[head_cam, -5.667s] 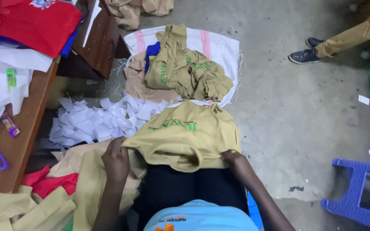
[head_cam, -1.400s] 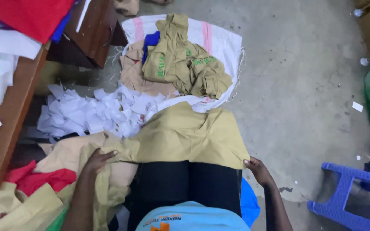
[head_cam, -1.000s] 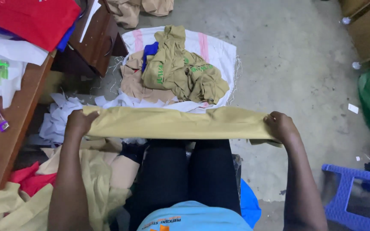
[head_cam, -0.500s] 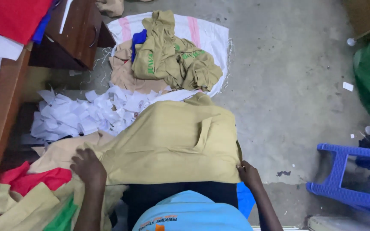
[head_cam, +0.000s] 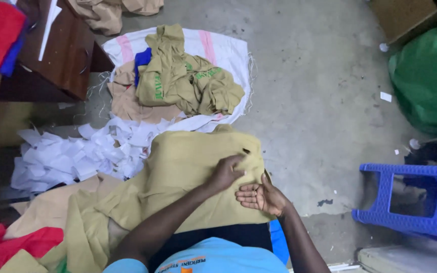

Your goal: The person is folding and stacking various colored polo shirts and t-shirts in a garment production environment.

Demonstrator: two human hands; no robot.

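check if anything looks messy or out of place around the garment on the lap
Yes. White paper scraps lie strewn over the floor left of the khaki garment that the left hand and right hand press on. More khaki garments sit crumpled on a white sack, not folded.

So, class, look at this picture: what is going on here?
A seated person has a khaki garment spread over their lap. The left hand presses on the cloth near a small opening, and the right hand lies palm up beside it. On the floor ahead, more khaki garments with green print are heaped on a white sack, next to white paper scraps. A blue plastic stool stands at the right.
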